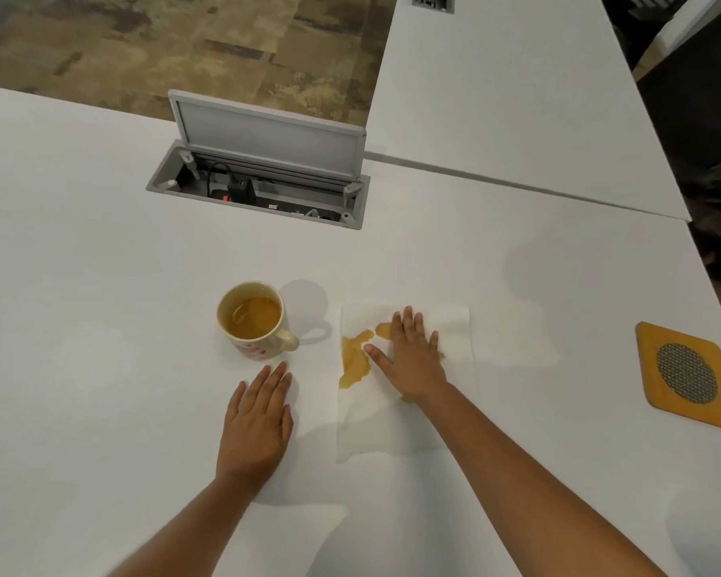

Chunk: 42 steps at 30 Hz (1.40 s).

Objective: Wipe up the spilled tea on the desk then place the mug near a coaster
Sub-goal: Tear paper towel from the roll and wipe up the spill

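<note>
1. Nearest the camera, the left hand (255, 418) lies flat on the white tabletop (80, 410) with straight fingers, holding nothing; its fingertips stop just short of the mug.
2. The right hand (411, 360) presses flat, fingers spread, on a paper towel (392, 426) laid over the spilled tea (355, 360). Amber has soaked through, so the wipe looks underway, not finished.
3. The mug (255, 320), partly filled with tea, stands upright just left of the towel, untouched.
4. The coaster (686, 374) lies well apart near the right edge; moving the mug beside it is still to do.
5. Farther back, an open cable box (259, 189) is set in the tabletop.
</note>
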{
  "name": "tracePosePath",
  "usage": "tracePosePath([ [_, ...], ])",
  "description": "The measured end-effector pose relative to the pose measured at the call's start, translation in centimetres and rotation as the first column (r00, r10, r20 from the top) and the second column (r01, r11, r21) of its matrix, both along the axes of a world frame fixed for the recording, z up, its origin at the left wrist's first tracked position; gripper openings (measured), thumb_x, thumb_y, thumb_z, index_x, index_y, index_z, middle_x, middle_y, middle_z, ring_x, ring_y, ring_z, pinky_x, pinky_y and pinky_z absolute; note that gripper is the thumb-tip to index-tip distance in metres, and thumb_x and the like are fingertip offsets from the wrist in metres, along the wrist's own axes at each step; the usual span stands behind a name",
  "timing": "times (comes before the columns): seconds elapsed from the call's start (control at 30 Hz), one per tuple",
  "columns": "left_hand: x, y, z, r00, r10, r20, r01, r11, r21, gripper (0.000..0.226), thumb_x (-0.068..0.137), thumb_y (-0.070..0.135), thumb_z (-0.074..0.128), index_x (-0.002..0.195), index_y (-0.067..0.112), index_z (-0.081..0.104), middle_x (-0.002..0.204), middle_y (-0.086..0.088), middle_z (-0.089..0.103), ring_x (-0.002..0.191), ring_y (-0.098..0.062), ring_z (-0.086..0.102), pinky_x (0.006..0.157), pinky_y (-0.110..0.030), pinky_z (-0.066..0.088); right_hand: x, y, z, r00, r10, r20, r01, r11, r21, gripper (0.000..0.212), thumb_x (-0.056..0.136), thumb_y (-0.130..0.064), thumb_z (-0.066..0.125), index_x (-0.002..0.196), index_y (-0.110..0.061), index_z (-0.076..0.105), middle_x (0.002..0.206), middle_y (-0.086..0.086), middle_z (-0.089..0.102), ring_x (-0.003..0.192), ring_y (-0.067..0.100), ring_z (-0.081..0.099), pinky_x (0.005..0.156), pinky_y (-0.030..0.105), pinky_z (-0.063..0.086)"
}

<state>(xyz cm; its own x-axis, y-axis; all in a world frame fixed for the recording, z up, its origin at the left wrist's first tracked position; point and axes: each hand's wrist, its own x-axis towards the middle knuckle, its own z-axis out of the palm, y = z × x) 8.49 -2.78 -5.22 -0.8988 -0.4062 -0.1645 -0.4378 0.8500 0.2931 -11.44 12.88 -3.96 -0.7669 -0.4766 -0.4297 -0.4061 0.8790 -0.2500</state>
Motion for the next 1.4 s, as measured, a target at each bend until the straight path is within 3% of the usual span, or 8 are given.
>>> tracePosePath([
  [0.23,0.0,0.0,0.0,1.000,0.009,0.007,-0.009,1.000,0.013,0.055,0.092,0.036,0.017,0.135,0.015,0.043,0.145,-0.002,0.040,0.135,-0.023,0.035,0.113,-0.042,0.018,0.0,-1.6,0.6,0.990,0.067,-0.121,-0.062,0.997,0.042,0.078,0.088,-0.066,0.020,0.148,-0.021,-0.003,0.158,0.003,-0.007,0.146,0.020,-0.007,0.110,0.059,-0.012],
  [0.47,0.0,-0.1,-0.2,1.000,0.007,0.021,-0.008,1.000,0.019,0.066,0.091,0.045,0.001,0.138,0.017,0.038,0.148,0.000,0.035,0.138,-0.021,0.030,0.114,-0.041,0.015,1.9,-4.1,0.4,0.969,0.233,-0.084,-0.229,0.972,0.056,0.077,0.087,-0.067,0.021,0.148,-0.022,0.002,0.158,0.004,-0.006,0.145,0.020,-0.013,0.104,0.060,-0.023],
  [0.67,0.0,-0.1,-0.2,1.000,0.009,0.024,-0.010,1.000,0.013,0.065,0.092,0.044,0.003,0.138,0.016,0.038,0.148,-0.001,0.035,0.138,-0.022,0.029,0.115,-0.041,0.015,2.1,-4.2,0.1,0.975,0.222,-0.010,-0.221,0.974,0.043,0.078,0.087,-0.068,0.021,0.148,-0.025,-0.002,0.158,0.001,-0.013,0.145,0.021,-0.014,0.106,0.062,-0.018],
  [0.83,-0.1,0.0,0.3,1.000,-0.001,0.015,0.001,1.000,0.005,0.055,0.090,0.033,0.018,0.133,0.012,0.046,0.143,-0.004,0.042,0.134,-0.025,0.037,0.111,-0.044,0.022,-1.5,-0.9,1.0,0.995,0.060,0.083,-0.050,0.992,-0.119,0.074,0.086,-0.068,0.030,0.147,-0.032,0.009,0.159,-0.006,0.003,0.146,0.014,-0.002,0.111,0.059,-0.008],
  [1.07,-0.1,0.0,0.3,1.000,-0.008,0.012,0.007,1.000,0.012,0.066,0.092,0.042,0.004,0.135,0.012,0.044,0.145,-0.004,0.040,0.135,-0.026,0.035,0.112,-0.045,0.021,-3.0,6.6,1.0,0.994,0.108,0.021,-0.108,0.994,0.002,0.102,0.071,-0.076,0.047,0.147,-0.029,-0.002,0.158,-0.008,-0.007,0.144,0.007,-0.006,0.111,0.058,-0.011],
  [1.17,-0.1,0.0,0.3,1.000,-0.009,0.014,0.009,1.000,0.011,0.071,0.091,0.045,-0.003,0.136,0.013,0.042,0.146,-0.004,0.038,0.136,-0.026,0.034,0.113,-0.044,0.020,-2.3,7.7,0.8,0.990,0.142,-0.001,-0.142,0.989,0.039,0.111,0.066,-0.079,0.048,0.147,-0.028,-0.006,0.157,-0.008,-0.013,0.144,0.008,-0.011,0.112,0.058,-0.009],
  [1.3,-0.2,0.0,0.3,1.000,-0.005,0.010,0.005,1.000,0.022,0.075,0.091,0.047,-0.006,0.136,0.013,0.043,0.145,-0.005,0.039,0.135,-0.026,0.034,0.113,-0.046,0.021,-2.9,7.7,1.5,0.985,0.139,0.102,-0.143,0.989,0.036,0.124,0.055,-0.081,0.056,0.146,-0.029,-0.010,0.157,-0.007,-0.016,0.144,0.011,-0.015,0.112,0.056,-0.010],
  [1.4,-0.2,0.0,0.3,1.000,0.001,0.014,-0.001,1.000,0.025,0.074,0.091,0.047,-0.005,0.136,0.013,0.042,0.146,-0.005,0.039,0.136,-0.026,0.033,0.113,-0.045,0.020,-3.8,8.2,1.9,0.989,0.136,0.060,-0.143,0.979,0.144,0.122,0.060,-0.073,0.063,0.146,-0.030,-0.012,0.156,-0.005,-0.019,0.143,0.019,-0.021,0.110,0.058,-0.013],
])
